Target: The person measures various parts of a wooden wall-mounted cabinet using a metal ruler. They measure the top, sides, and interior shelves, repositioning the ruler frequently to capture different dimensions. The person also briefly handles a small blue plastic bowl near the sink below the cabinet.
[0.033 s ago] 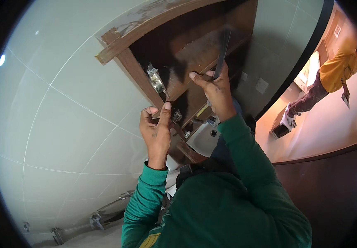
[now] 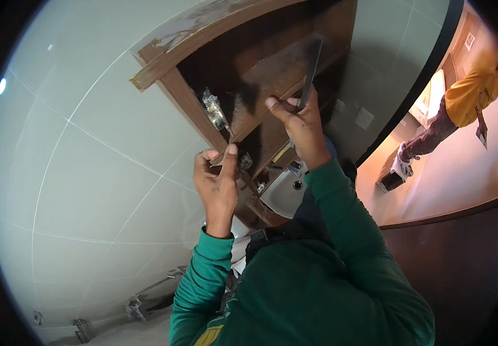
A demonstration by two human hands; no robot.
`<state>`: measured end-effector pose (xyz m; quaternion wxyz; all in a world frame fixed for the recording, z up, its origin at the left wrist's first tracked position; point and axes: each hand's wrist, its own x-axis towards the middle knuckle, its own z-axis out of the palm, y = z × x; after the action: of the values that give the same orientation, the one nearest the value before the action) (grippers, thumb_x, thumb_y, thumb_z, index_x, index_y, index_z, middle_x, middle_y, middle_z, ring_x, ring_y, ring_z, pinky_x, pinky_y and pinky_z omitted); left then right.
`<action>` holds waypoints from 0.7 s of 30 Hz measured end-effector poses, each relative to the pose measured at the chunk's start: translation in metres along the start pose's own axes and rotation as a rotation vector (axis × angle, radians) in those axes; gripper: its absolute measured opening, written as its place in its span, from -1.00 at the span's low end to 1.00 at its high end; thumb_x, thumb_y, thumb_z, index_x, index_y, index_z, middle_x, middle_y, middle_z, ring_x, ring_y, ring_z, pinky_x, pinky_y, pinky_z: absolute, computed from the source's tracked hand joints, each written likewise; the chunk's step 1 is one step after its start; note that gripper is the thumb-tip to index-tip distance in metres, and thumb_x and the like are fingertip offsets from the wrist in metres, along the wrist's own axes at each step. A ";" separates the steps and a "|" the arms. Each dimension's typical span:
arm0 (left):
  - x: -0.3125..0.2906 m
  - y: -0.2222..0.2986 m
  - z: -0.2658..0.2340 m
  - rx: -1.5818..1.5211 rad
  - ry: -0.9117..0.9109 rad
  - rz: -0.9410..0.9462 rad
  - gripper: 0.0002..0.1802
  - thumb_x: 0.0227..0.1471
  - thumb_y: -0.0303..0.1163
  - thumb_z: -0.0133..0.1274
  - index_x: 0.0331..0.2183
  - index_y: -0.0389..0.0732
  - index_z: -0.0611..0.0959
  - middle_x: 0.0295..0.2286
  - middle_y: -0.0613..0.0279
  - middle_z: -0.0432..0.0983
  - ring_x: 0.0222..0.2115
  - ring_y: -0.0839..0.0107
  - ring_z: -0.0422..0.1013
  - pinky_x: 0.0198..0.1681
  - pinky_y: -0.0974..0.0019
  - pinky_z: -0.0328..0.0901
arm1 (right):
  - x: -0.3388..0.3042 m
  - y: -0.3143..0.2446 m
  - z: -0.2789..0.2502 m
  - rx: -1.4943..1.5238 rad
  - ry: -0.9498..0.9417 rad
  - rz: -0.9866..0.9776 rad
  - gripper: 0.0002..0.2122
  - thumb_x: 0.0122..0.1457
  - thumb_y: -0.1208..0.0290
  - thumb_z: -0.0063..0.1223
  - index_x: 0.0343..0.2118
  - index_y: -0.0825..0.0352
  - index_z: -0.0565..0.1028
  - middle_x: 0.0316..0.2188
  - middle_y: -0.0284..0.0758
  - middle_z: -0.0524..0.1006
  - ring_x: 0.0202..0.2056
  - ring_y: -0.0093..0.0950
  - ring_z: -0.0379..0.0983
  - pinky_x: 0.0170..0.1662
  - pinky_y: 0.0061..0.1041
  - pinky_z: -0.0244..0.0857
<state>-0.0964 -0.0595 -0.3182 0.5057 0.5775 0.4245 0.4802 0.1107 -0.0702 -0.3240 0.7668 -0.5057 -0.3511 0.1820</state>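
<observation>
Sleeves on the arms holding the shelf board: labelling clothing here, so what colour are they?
Dark green sleeves, clearest in the head view.

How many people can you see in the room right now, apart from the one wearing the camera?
1: a person in a yellow top and dark trousers stands at the far right, on the pale floor beyond the dark curved edge. Others may be hidden out of view.

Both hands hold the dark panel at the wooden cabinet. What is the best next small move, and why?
Probably ease the dark panel level into the cabinet. It sits tilted, with the left hand gripping its lower corner and the right hand its upper edge, so it does not look seated.
</observation>
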 end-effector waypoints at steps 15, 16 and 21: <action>-0.068 0.045 0.027 0.192 -0.594 0.041 -0.55 0.32 -0.21 0.09 0.04 -0.37 0.47 -0.28 0.10 0.57 -0.32 0.38 0.53 -0.26 0.31 0.41 | -0.044 -0.069 -0.064 0.492 -0.406 0.484 -0.20 0.38 -0.30 -0.31 0.32 0.44 0.27 -0.22 -0.34 0.55 -0.24 -0.57 0.43 -0.13 -0.53 0.36; -0.065 0.045 0.035 0.061 -0.672 -0.193 -0.54 0.33 -0.19 0.07 0.04 -0.37 0.47 -0.28 0.08 0.59 -0.33 0.35 0.56 -0.28 0.30 0.43 | -0.045 -0.073 -0.060 0.460 -0.386 0.480 -0.20 0.38 -0.30 -0.30 0.34 0.43 0.25 -0.18 -0.33 0.55 -0.20 -0.57 0.44 -0.08 -0.51 0.38; -0.057 0.039 0.056 -0.033 -0.787 -0.176 -0.59 0.38 -0.19 -0.01 0.05 -0.32 0.48 -0.29 0.17 0.60 -0.36 0.46 0.54 -0.34 0.38 0.47 | -0.039 -0.049 -0.066 0.284 -0.486 0.366 -0.17 0.36 -0.33 -0.30 0.36 0.41 0.24 -0.04 -0.22 0.54 -0.05 -0.51 0.36 0.00 -0.42 0.37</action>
<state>-0.0509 -0.1302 -0.2877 0.6779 0.6705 0.2386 0.1842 0.1273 -0.1584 -0.3094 0.6779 -0.3904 -0.3983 0.4790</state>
